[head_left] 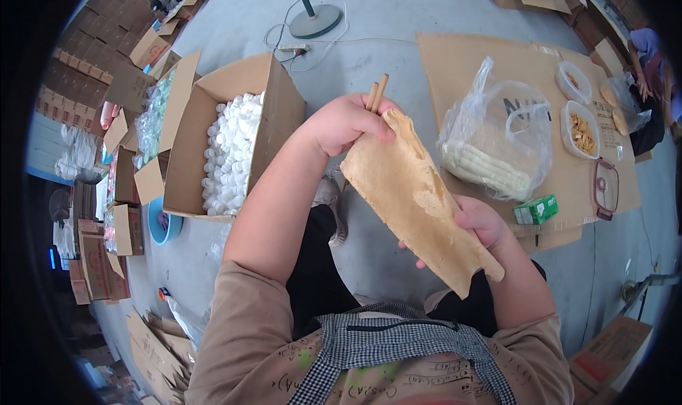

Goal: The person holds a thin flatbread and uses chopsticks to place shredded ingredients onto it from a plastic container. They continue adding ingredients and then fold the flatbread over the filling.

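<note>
Flatbread (415, 202), thin, tan and blistered, held in the air over the person's lap by both hands, its long axis running from upper left to lower right. Left hand (348, 124): closed around the upper end of the flatbread and, in the same fist, around a pair of wooden chopsticks (377, 92) whose ends stick up above the knuckles. Right hand (483, 224): cupped under the lower half of the flatbread, fingers curled behind it and mostly hidden, thumb side showing at its right edge. The sheet is slightly curled along its length, with a pale flaked patch near its middle.

Surroundings, all on the grey concrete floor (383, 21): to the left, an open cardboard box (273, 121) filled with small white caps (231, 153), with further flattened and open cartons beside it. To the right, a flat sheet of cardboard (469, 60) carrying a clear plastic bag (497, 131) with pale stick-shaped food inside, two clear plastic tubs (581, 128) of food, a small green carton (536, 209) and a dark-rimmed container lid (606, 188). At the top, the round base of a stand (315, 21) with a power strip (293, 48) and cables nearby. Another person (650, 85) is partly visible at the far right edge. The wearer has a tan printed top and a checked apron (398, 344).
</note>
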Tool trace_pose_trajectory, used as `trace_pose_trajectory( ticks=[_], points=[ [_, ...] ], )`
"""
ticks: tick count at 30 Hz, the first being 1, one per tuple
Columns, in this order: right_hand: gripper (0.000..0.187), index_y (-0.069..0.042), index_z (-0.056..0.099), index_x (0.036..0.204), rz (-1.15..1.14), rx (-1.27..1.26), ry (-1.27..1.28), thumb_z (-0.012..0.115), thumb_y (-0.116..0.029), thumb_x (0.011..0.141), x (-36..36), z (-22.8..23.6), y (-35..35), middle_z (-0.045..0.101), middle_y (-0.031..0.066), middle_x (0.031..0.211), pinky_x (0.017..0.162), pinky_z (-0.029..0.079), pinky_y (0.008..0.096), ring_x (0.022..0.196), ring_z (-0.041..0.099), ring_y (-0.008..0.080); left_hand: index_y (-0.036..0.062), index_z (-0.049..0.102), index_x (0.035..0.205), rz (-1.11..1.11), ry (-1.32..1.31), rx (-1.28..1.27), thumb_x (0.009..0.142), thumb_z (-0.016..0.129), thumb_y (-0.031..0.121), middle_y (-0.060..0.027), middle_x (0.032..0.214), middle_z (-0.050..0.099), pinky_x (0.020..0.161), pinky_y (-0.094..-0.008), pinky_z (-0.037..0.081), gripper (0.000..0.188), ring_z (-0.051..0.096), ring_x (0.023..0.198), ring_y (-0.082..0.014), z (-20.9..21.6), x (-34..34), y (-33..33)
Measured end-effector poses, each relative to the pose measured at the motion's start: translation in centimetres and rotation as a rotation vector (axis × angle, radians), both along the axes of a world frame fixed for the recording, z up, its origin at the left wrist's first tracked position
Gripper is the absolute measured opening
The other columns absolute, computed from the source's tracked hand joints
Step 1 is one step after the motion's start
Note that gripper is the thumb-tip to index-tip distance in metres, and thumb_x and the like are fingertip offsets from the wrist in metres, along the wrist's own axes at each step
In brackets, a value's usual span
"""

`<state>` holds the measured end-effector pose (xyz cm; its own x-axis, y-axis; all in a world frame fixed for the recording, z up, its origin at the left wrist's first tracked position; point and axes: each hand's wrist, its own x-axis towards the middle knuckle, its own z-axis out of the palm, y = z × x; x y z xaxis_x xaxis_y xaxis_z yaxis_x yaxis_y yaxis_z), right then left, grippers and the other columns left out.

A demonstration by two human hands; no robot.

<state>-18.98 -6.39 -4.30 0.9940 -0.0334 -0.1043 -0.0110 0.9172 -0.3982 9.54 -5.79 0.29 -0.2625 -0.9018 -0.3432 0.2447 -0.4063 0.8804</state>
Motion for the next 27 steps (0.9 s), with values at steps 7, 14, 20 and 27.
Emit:
trace_pose_trajectory(
  ticks=[7, 14, 20, 27],
  points=[
    [0.071, 0.002, 0.034, 0.142, -0.197, -0.226, 0.111, 0.07, -0.026, 0.087, 0.0, -0.9, -0.6, 0.055, 0.0232, 0.124, 0.083, 0.059, 0.046, 0.106, 0.063, 0.0338, 0.0009, 0.065, 0.116, 0.14, -0.005, -0.048, 0.094, 0.06, 0.034, -0.0024, 0.091, 0.066, 0.052, -0.0183, 0.036, 0.04, 0.044, 0.059, -0.0034, -0.6, 0.0, -0.6],
    [0.053, -0.003, 0.032, 0.144, -0.711, -0.202, 0.131, 0.054, -0.019, 0.098, 0.7, -1.4, -1.3, 0.055, 0.0159, 0.126, 0.092, 0.053, 0.0436, 0.109, 0.06, 0.0276, 0.0028, 0.063, 0.122, 0.142, -0.075, 0.063, 0.099, 0.046, 0.053, -0.0016, 0.105, 0.065, 0.05, -0.0205, 0.024, 0.058, 0.028, 0.058, -0.0051, -2.4, -3.1, -0.2],
    [0.05, -0.006, 0.03, 0.146, -0.978, -0.102, 0.107, 0.049, -0.01, 0.1, 0.6, -1.1, -1.7, 0.047, 0.0112, 0.135, 0.105, 0.043, 0.044, 0.124, 0.05, 0.0255, -0.0007, 0.066, 0.114, -0.072, -0.407, -0.063, 0.087, 0.071, 0.043, -0.0076, 0.102, 0.069, 0.079, -0.028, 0.046, 0.052, 0.058, 0.086, -0.0124, -2.6, -8.6, 1.5],
    [0.046, -0.007, 0.033, 0.145, -0.968, -0.079, 0.08, 0.046, -0.023, 0.103, 0.3, -0.7, -1.8, 0.048, 0.0119, 0.136, 0.107, 0.041, 0.0427, 0.126, 0.049, 0.0259, -0.0037, 0.064, 0.116, -0.114, -0.324, 0.057, 0.088, 0.073, 0.028, -0.008, 0.104, 0.069, 0.084, -0.0293, 0.05, 0.043, 0.064, 0.093, -0.0126, -1.9, -10.9, 1.9]
  ],
)
